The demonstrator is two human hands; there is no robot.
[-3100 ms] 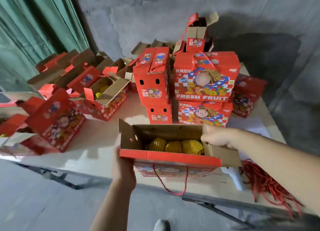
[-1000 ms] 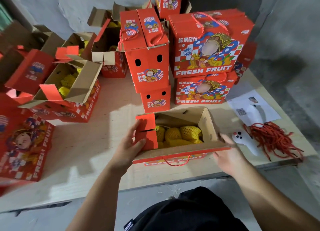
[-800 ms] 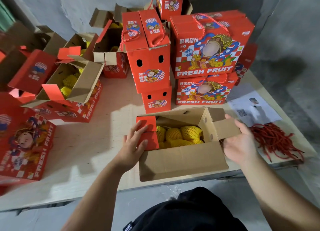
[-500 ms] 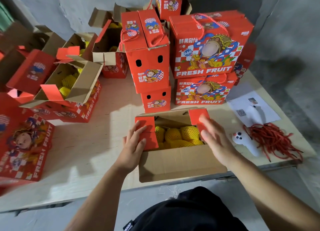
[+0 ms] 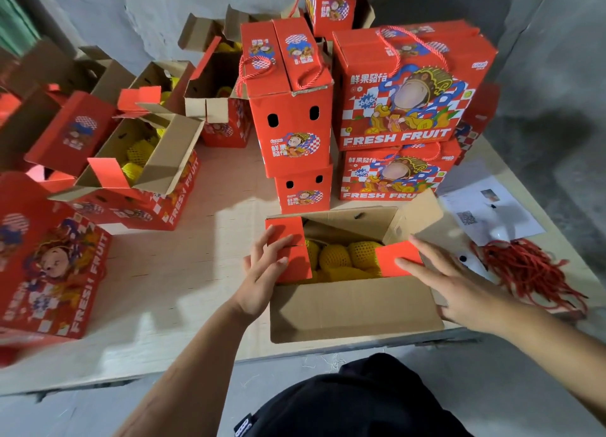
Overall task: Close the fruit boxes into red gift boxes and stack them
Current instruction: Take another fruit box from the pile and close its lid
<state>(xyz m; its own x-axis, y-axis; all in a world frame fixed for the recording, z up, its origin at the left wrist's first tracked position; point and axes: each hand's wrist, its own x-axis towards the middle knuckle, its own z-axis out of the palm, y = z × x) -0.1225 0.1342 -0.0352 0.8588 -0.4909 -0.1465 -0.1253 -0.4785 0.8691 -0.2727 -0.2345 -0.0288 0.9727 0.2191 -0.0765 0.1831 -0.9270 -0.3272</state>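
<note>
From the head camera: the open red-and-brown cardboard fruit box (image 5: 354, 305) sits at the near edge of the pale wooden tabletop (image 5: 196, 266), right in front of the person, its long axis running left to right. Inside, the yellow net-wrapped fruits (image 5: 341, 256) show through the gap.

The left hand (image 5: 262, 276) lies flat on the red left end flap (image 5: 290, 249), fingers straight and pressing it down over the fruit, gripping nothing. The right hand (image 5: 455, 285) comes in from the right end, fingers extended and laid on the red right end flap (image 5: 398, 259), pushing it inward and down; it is pressing too, not clenched.

Here's the relation that matters: the two end flaps face each other along the box's long axis, one under each hand, while the wide brown near flap (image 5: 354, 308) hangs out toward the person and the far flap (image 5: 416, 213) stands up behind. Both long flaps lie across the fingers' line, so I'd judge they fold over next, and the near one is closest to both wrists.

Against half a second ago, the right end flap is lower and further over the fruit, and the right hand has slid down with it; the left hand has barely shifted.

Just behind, the closed red gift boxes (image 5: 400, 108) stand stacked two high, waiting for this one.
</note>
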